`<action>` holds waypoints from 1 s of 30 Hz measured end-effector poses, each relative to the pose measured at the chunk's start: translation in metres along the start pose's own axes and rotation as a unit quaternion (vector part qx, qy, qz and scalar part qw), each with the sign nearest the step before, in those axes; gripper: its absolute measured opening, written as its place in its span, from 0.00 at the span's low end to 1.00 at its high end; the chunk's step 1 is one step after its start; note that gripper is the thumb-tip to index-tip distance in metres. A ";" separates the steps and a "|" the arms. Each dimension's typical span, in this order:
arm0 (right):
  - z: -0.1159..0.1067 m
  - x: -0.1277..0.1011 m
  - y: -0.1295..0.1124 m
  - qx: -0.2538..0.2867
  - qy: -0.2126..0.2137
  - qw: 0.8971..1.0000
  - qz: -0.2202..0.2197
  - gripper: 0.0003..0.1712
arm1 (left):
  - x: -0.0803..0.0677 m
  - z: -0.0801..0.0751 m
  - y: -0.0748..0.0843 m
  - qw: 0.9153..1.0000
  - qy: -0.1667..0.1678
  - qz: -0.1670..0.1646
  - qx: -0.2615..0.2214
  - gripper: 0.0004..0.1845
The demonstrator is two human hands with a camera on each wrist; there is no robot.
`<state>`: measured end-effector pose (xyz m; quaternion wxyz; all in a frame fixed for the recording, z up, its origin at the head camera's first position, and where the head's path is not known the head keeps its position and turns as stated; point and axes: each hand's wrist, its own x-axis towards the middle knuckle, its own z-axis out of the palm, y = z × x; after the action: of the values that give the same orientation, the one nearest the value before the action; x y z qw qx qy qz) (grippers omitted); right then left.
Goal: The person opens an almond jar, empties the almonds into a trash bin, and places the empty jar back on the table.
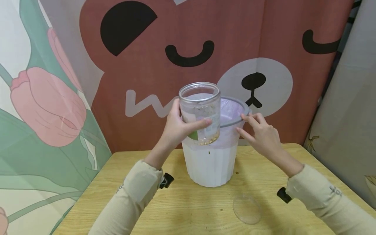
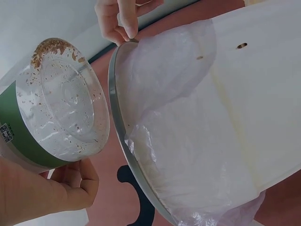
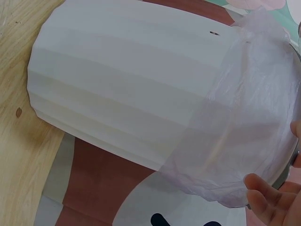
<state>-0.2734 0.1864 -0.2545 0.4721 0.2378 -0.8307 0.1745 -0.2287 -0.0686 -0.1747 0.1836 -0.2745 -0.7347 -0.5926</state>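
Observation:
My left hand (image 1: 176,126) grips a clear plastic jar (image 1: 202,109), its thumb across the side. The jar has no lid on and stands nearly upright, just in front of and left of the bin's mouth. Brown crumbs (image 2: 52,46) gather at one side of its bottom in the left wrist view, beside a green label (image 2: 15,113). A white trash bin (image 1: 210,166) with a grey rim is lined with a thin pale-purple bag (image 3: 244,113), folded over the outside. My right hand (image 1: 264,134) pinches the rim at the bin's right side.
A clear round lid (image 1: 246,209) lies on the wooden table (image 1: 182,209), in front of the bin and to its right. Small dark specks dot the tabletop and the bin's wall. A curtain (image 1: 164,124) with a printed bear hangs close behind the table.

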 end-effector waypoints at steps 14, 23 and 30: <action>0.002 0.000 0.001 0.002 0.000 1.000 0.000 0.26 | -0.011 0.003 0.000 1.000 -0.021 0.004 -0.003 0.36; 0.002 -0.001 0.001 0.000 0.001 1.000 -0.004 0.26 | -0.020 0.002 -0.003 0.999 -0.038 0.008 -0.011 0.40; 0.003 -0.001 0.003 0.002 0.007 1.000 -0.011 0.25 | -0.026 0.003 -0.007 0.999 -0.048 0.009 -0.022 0.43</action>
<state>-0.2761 0.1875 -0.2571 0.4795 0.2470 -0.8243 0.1722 -0.2125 -0.0714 -0.1967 0.1471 -0.3129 -0.7271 -0.5932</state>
